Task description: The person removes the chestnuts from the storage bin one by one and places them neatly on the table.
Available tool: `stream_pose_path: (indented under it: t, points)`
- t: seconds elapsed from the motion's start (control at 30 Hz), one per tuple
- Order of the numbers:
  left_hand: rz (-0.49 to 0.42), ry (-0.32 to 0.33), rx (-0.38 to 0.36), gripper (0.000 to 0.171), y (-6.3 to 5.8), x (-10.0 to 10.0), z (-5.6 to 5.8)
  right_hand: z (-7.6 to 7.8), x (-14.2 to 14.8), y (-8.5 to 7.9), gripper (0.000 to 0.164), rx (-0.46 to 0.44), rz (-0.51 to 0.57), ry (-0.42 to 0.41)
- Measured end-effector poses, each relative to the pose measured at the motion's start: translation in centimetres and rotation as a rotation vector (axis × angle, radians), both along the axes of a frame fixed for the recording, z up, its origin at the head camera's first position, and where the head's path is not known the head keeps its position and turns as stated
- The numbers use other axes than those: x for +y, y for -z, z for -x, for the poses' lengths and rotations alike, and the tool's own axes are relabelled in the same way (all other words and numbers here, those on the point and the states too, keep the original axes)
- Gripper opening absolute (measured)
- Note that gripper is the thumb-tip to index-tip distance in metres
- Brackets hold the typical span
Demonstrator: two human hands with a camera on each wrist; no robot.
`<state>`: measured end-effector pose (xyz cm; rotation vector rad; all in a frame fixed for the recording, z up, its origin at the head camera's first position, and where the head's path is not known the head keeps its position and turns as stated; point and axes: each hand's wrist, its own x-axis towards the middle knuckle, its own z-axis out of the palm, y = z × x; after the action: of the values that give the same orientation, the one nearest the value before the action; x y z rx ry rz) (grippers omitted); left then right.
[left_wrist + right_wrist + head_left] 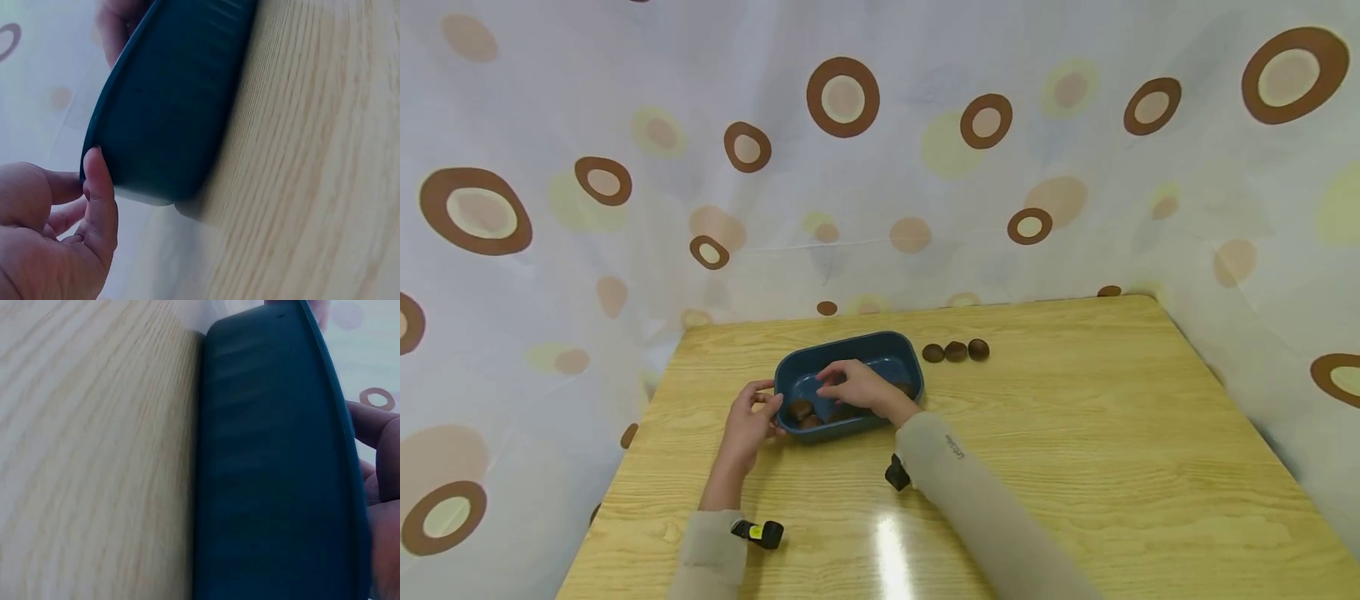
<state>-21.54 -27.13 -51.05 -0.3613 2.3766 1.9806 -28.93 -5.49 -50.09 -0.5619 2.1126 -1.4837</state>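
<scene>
Head view: closest in are two pale sleeves [977, 500], a small black gadget [767, 534] strapped at each wrist. Just past them, the left hand [751, 425] has the near-left end of a dark blue tub [886, 367]; the left wrist view shows thumb and finger pinching its rim from either side. The right hand [857, 387] reaches over the near wall into the tub, its fingers bent. From where I stand I can't tell whether those fingers are pinching anything, and the right wrist view has the wall in the way.

The tub sits on the wooden table [1075, 467], with a few brown nuts [801, 409] lying in its near-left corner and more partly covered by the right arm. I'd take the tub for light, fairly stiff plastic, a bit slick, best steadied by the rim just as the left hand does it. The nuts look hard, smooth and light, apt to roll; I'd pick each one up across its widest part.

Beyond the tub's right end, three more brown nuts [956, 352] lie in a row on the table. Farthest off hangs a pale cloth [880, 192] printed with rings and spots.
</scene>
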Motion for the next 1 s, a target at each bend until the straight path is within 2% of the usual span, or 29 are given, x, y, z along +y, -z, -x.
stream_pose_path:
  t: [0.1, 0.2, 0.37, 0.77, 1.0]
  points:
    - [-0.023, 0.005, 0.008, 0.038, 0.4, 0.1, 0.3, -0.2, -0.6, 0.6, 0.034, -0.035, 0.012, -0.007]
    - [-0.042, 0.004, 0.011, 0.037, 0.7, 0.2, 0.5, -0.4, -1.2, 1.2, 0.033, -0.032, -0.013, -0.007]
    - [-0.044, -0.009, 0.011, 0.037, 0.8, 0.3, 0.7, -0.3, -2.0, 1.6, 0.031, 0.037, -0.070, 0.001]
    - [-0.021, -0.018, -0.021, 0.041, 0.8, 0.1, 0.8, 0.2, -3.3, 1.9, 0.028, 0.173, -0.190, -0.101]
    - [-0.021, -0.006, -0.015, 0.043, 0.8, 0.5, 0.9, 0.0, -3.1, 1.6, 0.027, 0.210, -0.232, -0.067]
